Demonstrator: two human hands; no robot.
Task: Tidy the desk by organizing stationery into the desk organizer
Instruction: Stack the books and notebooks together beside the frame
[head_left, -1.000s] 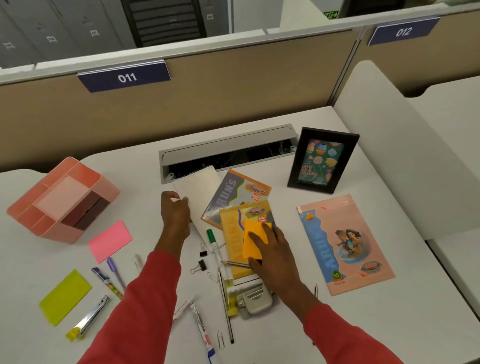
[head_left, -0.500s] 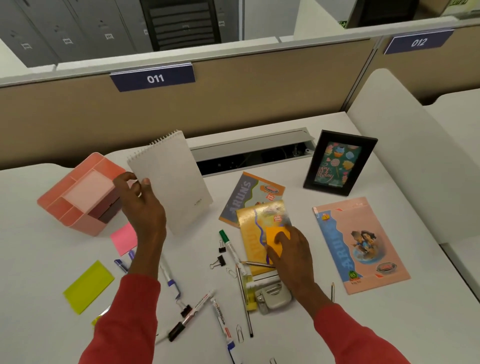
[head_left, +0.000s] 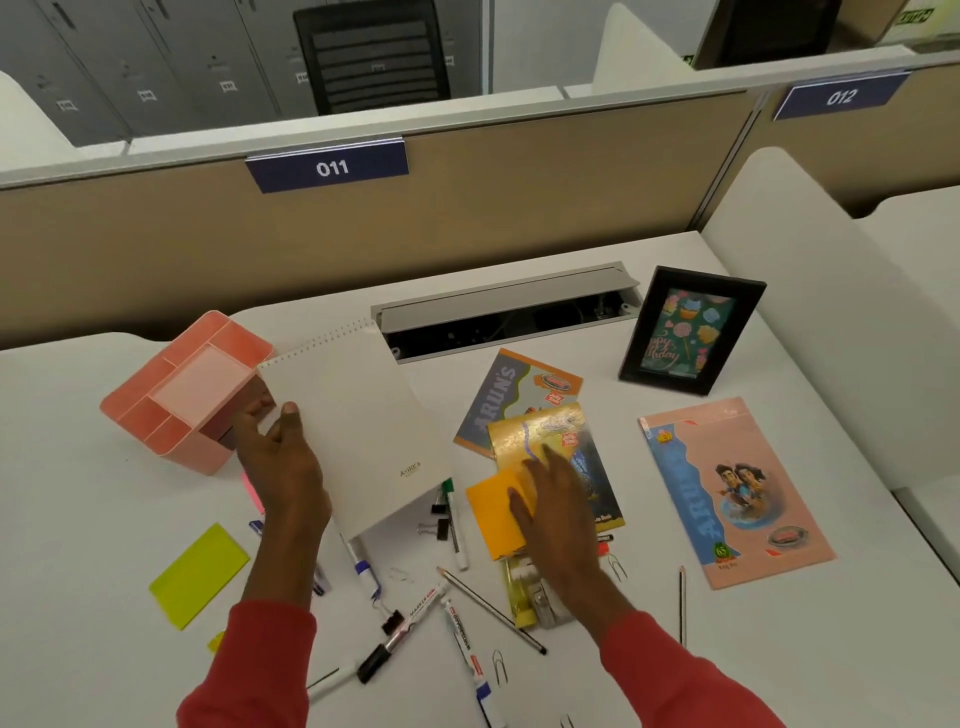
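Observation:
My left hand (head_left: 280, 462) grips a white spiral notepad (head_left: 363, 426) by its left edge and holds it tilted above the desk, right beside the pink desk organizer (head_left: 156, 410). My right hand (head_left: 556, 504) lies flat, fingers on an orange sticky-note pad (head_left: 493, 514) that sits partly on a yellow notebook (head_left: 571, 441). Markers (head_left: 457, 629), a pencil (head_left: 493, 613), binder clips (head_left: 439, 527) and paper clips lie scattered in front of me. A stapler (head_left: 540, 603) lies partly hidden under my right wrist.
A blue-orange notebook (head_left: 509, 389) lies under the yellow one. A pink notebook (head_left: 727, 488) is at the right, a black picture frame (head_left: 691, 332) behind it. A lime sticky pad (head_left: 200, 574) lies at the left. An open cable tray (head_left: 504, 312) runs along the back.
My left hand lifted the notepad off the desk and carried it left to the organizer. My right hand slid the orange sticky pad down-left off the yellow notebook.

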